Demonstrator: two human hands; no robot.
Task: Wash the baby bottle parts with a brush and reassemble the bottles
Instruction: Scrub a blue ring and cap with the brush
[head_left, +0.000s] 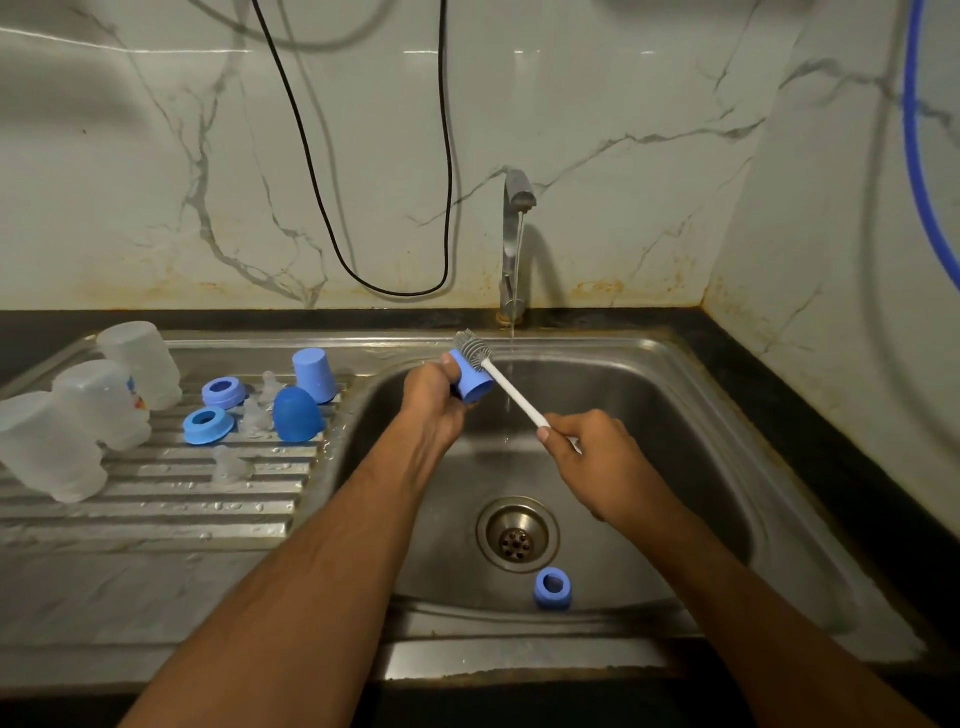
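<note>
The left hand is held over the stainless steel sink basin, and its fingers are curled around a light blue plastic bottle cap, with the open end of the cap facing right. The right hand pinches the thin white handle of a bottle brush, its fingers closed on the lower end. The grey bristle head of the brush lies against the upper edge of the cap. A thin stream of water falls from the metal tap just behind the brush.

On the ribbed steel draining surface at the left stand three clear plastic bottle bodies upside down, close to each other. Beside them are two blue screw rings, another light blue cap, a dark blue dome cap and some clear silicone nipples. One more blue ring lies in the basin, near the round drain.
</note>
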